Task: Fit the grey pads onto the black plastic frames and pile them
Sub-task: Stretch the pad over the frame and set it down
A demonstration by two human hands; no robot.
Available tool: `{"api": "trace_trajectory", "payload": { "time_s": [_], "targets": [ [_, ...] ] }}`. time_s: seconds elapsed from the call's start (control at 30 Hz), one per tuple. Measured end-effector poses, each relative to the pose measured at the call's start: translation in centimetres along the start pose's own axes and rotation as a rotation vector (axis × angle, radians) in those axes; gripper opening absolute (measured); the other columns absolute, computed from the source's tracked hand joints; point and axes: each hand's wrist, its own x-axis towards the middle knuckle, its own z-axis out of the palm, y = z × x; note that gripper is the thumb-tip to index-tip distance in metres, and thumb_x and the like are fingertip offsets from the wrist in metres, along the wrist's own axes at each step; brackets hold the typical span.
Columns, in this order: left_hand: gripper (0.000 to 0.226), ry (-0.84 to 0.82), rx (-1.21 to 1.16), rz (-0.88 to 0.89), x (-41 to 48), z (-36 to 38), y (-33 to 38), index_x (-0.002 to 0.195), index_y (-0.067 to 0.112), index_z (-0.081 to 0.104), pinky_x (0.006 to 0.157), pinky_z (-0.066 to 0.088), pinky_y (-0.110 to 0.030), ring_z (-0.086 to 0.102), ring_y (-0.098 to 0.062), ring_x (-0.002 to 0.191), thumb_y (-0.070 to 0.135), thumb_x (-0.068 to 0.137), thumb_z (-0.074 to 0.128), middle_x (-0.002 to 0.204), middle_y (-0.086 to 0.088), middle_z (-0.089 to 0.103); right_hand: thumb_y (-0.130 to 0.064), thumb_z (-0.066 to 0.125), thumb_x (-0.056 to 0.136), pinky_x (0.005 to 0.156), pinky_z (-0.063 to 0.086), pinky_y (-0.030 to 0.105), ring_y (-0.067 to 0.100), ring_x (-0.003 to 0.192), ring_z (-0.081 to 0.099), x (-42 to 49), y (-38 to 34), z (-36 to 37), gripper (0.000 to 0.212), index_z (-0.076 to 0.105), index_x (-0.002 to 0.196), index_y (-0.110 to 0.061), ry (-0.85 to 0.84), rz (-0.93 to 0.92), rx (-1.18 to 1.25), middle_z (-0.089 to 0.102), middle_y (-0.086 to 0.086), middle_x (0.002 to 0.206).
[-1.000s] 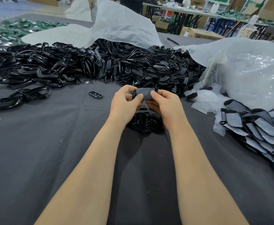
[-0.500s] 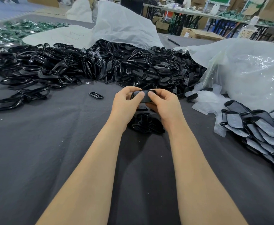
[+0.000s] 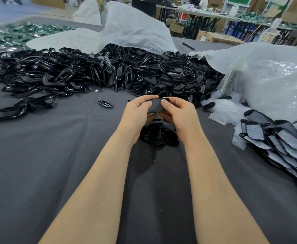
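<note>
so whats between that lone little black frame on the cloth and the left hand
Just bare grey cloth between the lone frame and the left hand, which grips the padded frame with the right hand; head view.

We recorded the left hand [image 3: 137, 112] and right hand [image 3: 180, 114] as bare, thumbnails [image 3: 163, 103] cut short. The left forearm [image 3: 98, 182] and right forearm [image 3: 212, 182] were likewise bare along their whole visible length.

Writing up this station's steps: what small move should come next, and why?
Probably press both thumbs along the grey pad to seat it: the left hand and right hand both pinch it above the table, thumbs on top, and it hasn't joined the finished pile.
</note>
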Motion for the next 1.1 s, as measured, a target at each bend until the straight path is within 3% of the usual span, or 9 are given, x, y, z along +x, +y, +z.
{"api": "trace_trajectory", "payload": {
  "time_s": [0.2,0.3,0.37,0.53,0.7,0.93,1.1],
  "targets": [
    [0.036,-0.035,0.086,0.005,-0.15,0.09,0.14,0.095,0.028,0.065,0.090,0.055,-0.034,0.064,-0.020,0.101,0.007,0.102,0.036,0.110,-0.007,0.065,-0.006,0.061,0.092,0.062,0.054,0.020,0.013,0.072,0.071,0.15,0.01,-0.26,0.011,0.069,0.087,-0.011,0.014,0.062,0.062,0.073,0.002,0.077],
    [0.028,0.004,0.186,0.064,-0.24,-0.07,-0.01,0.094,0.031,0.063,0.080,0.057,-0.026,0.066,-0.018,0.095,0.011,0.101,0.045,0.100,-0.004,0.068,-0.008,0.061,0.092,0.067,0.056,0.023,0.019,0.082,0.071,0.20,0.16,-0.36,0.009,0.069,0.096,-0.007,0.033,0.071,0.019,0.072,0.011,0.091],
    [0.018,0.037,0.265,0.101,-0.27,-0.16,-0.18,0.091,0.033,0.062,0.075,0.055,-0.025,0.065,-0.016,0.090,0.017,0.097,0.054,0.096,-0.004,0.068,-0.008,0.062,0.092,0.067,0.055,0.023,0.018,0.081,0.071,0.16,0.22,-0.36,0.010,0.070,0.090,-0.011,0.028,0.038,-0.022,0.073,0.008,0.088],
    [0.010,0.092,0.228,0.039,-0.22,-0.09,-0.01,0.087,0.025,0.060,0.090,0.054,-0.045,0.062,-0.023,0.089,0.016,0.090,0.063,0.092,-0.009,0.064,-0.008,0.063,0.091,0.068,0.055,0.022,0.014,0.079,0.070,-0.09,0.11,0.00,0.016,0.070,0.082,-0.019,-0.039,-0.041,-0.122,0.073,0.001,0.081],
    [0.012,0.106,0.155,0.007,-0.20,-0.05,-0.02,0.083,0.026,0.066,0.094,0.053,-0.047,0.064,-0.031,0.104,0.015,0.088,0.066,0.106,-0.017,0.068,-0.008,0.062,0.091,0.066,0.054,0.019,0.010,0.078,0.070,-0.22,0.05,0.16,0.016,0.071,0.084,-0.019,-0.074,-0.050,-0.114,0.073,-0.002,0.080],
    [0.024,0.070,0.134,0.036,0.18,-0.33,-0.38,0.086,0.030,0.069,0.076,0.057,-0.026,0.067,-0.011,0.086,0.012,0.095,0.056,0.090,0.002,0.070,-0.009,0.063,0.090,0.065,0.055,0.021,0.013,0.078,0.072,0.06,0.13,-0.02,0.014,0.071,0.084,-0.018,-0.024,0.015,-0.034,0.074,-0.001,0.080],
    [0.021,0.021,0.202,0.042,0.07,-0.55,-0.56,0.092,0.034,0.060,0.082,0.057,-0.031,0.072,-0.010,0.079,0.013,0.094,0.060,0.085,0.003,0.072,-0.009,0.063,0.091,0.066,0.056,0.026,0.019,0.075,0.072,0.17,0.22,-0.51,0.010,0.071,0.086,-0.011,0.055,0.052,0.033,0.074,0.007,0.081]
  ]
}}
